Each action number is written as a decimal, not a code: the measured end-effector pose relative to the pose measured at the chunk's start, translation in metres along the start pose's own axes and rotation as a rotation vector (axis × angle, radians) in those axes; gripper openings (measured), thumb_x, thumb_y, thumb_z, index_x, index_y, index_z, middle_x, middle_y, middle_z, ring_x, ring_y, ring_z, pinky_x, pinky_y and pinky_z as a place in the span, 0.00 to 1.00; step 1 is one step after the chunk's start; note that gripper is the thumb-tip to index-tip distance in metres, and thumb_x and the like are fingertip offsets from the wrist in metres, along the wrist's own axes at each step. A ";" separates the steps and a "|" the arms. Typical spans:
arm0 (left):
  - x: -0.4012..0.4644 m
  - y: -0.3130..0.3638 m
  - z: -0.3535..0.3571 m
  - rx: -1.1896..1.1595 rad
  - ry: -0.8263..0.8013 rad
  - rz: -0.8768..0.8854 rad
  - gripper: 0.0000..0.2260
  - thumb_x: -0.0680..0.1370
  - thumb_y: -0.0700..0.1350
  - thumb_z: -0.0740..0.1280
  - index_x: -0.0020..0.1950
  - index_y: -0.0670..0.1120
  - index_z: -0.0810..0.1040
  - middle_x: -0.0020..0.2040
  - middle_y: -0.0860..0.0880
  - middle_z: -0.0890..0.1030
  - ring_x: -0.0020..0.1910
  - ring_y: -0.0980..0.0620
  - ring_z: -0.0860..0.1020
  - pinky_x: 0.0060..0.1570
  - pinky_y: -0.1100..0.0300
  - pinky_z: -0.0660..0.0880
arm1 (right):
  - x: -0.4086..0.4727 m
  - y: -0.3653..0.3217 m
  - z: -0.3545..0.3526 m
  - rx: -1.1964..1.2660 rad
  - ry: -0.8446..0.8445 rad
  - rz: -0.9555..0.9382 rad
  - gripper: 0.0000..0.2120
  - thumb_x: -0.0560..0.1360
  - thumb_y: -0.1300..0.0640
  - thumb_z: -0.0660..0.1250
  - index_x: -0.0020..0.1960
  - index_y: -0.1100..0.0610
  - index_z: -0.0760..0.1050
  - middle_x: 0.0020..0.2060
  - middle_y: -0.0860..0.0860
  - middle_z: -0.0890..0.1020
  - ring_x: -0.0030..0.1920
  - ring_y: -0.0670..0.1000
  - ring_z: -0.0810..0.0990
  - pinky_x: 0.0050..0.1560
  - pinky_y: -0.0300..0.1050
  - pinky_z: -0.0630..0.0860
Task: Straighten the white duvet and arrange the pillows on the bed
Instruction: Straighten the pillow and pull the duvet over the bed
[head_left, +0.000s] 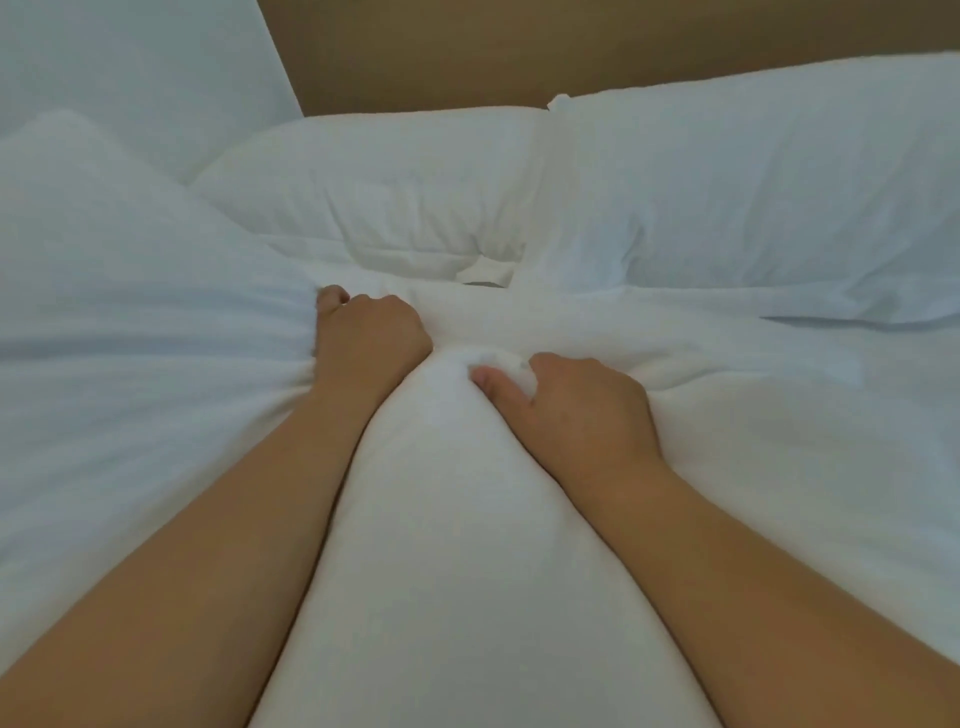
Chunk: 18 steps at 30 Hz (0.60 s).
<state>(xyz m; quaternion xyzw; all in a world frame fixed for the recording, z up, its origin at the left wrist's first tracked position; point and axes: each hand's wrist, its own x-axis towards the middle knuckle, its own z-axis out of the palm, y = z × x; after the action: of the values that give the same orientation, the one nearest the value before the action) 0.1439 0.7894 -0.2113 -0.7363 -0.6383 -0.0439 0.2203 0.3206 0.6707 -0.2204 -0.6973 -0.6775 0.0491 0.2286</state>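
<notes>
The white duvet (457, 519) fills the lower part of the view and bulges up between my forearms. My left hand (369, 332) is clenched on a fold of the duvet near its top edge. My right hand (576, 405) grips a bunch of the same fabric just to the right, thumb pressed into it. Two white pillows lie side by side beyond the hands: the left pillow (374, 187) and the right pillow (753, 187). A third white pillow or raised fold (93, 218) sits at the left.
A brown headboard (519, 47) runs along the top behind the pillows. A pale wall (130, 67) stands at the upper left. A small dark gap (483, 283) shows where the two pillows meet the duvet.
</notes>
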 end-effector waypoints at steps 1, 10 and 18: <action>0.002 0.002 0.004 0.004 -0.019 -0.002 0.11 0.70 0.41 0.58 0.36 0.49 0.80 0.34 0.52 0.78 0.38 0.48 0.74 0.60 0.48 0.58 | 0.003 0.002 0.002 -0.004 0.005 -0.003 0.27 0.75 0.28 0.47 0.40 0.51 0.66 0.37 0.49 0.77 0.37 0.51 0.71 0.37 0.46 0.63; -0.012 0.004 0.007 -0.062 -0.039 -0.036 0.12 0.72 0.41 0.58 0.42 0.49 0.82 0.38 0.50 0.80 0.44 0.47 0.77 0.61 0.51 0.59 | 0.001 0.001 0.014 -0.060 0.090 0.016 0.35 0.71 0.25 0.48 0.51 0.54 0.73 0.48 0.50 0.79 0.51 0.54 0.76 0.54 0.50 0.68; -0.021 -0.058 -0.085 0.036 0.044 0.377 0.21 0.75 0.54 0.48 0.37 0.46 0.77 0.36 0.43 0.81 0.38 0.42 0.78 0.40 0.55 0.66 | -0.003 -0.018 -0.059 -0.166 0.022 -0.186 0.29 0.72 0.26 0.51 0.46 0.52 0.72 0.45 0.53 0.83 0.48 0.56 0.81 0.41 0.47 0.65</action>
<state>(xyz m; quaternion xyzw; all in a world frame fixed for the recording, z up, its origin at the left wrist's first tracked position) 0.1024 0.7434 -0.1267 -0.8376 -0.4849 -0.0066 0.2517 0.3264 0.6522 -0.1614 -0.6483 -0.7386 -0.0363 0.1814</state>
